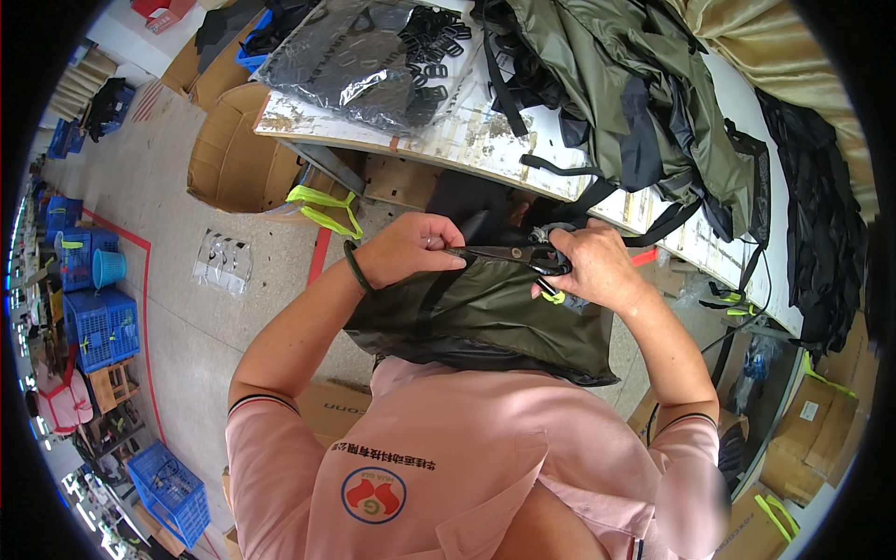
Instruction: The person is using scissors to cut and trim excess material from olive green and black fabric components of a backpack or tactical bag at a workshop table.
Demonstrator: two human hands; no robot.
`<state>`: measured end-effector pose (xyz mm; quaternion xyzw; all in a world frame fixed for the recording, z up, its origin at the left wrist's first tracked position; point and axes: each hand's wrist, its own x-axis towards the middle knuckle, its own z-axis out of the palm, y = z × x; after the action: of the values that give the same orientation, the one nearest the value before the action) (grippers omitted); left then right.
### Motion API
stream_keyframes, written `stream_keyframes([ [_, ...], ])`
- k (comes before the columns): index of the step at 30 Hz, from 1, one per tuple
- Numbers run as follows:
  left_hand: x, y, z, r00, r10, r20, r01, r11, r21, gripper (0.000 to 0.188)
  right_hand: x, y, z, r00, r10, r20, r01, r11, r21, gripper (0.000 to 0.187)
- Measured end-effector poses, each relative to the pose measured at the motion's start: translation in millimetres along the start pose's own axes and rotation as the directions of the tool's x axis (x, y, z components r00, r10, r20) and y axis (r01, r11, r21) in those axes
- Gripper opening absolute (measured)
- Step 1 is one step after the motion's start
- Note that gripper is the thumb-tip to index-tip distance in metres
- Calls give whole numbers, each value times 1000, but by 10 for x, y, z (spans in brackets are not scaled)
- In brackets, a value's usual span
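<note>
An olive-green fabric bag point(523, 322) with black trim lies across my lap, below the table edge. My left hand point(403, 254) pinches its upper edge, thumb and fingers pressed together at the black strap. With my right hand point(602, 269) I hold black-handled scissors point(511, 253), their blades pointing left along that edge to my left fingertips. Whether the blades touch the cloth I cannot tell. A neon yellow-green cord pull point(553, 298) hangs just under my right fingers. My left wrist wears a dark bangle point(356, 267).
On the worn white table point(495, 149) ahead lie a clear plastic bag point(350, 70) with black buckles and a heap of olive-green bags point(644, 103), straps hanging over the edge. An open cardboard box point(233, 154) stands left of the table. Blue crates point(103, 327) line the far left.
</note>
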<state>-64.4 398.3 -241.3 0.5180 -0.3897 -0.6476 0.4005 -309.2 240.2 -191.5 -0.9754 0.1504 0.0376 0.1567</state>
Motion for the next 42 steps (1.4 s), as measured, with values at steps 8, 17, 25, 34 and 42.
stream_keyframes([
  [8, 35, 18, -71, 996, 91, -18, -88, 991, 101, 15, -188, 106, 41, 969, 243, 38, -246, 957, 155, 39],
  [17, 140, 482, -5, 731, 682, -1, -187, 202, 961, 27, -1270, 161, 140, 853, 300, 428, -518, 589, 621, 28],
  [25, 472, 95, 1097, 798, 304, 520, -600, 472, 645, 27, -1525, 115, 738, 933, 328, 148, -350, 737, 578, 33],
  [34, 722, -72, 1334, 866, 23, 499, -316, 798, 513, 9, -1577, 288, 448, 882, 290, 372, -445, 247, 861, 21],
  [42, 810, -34, 1210, 842, -93, 531, -76, 955, 287, 15, -1640, 343, 389, 883, 277, 380, -417, 90, 904, 19],
])
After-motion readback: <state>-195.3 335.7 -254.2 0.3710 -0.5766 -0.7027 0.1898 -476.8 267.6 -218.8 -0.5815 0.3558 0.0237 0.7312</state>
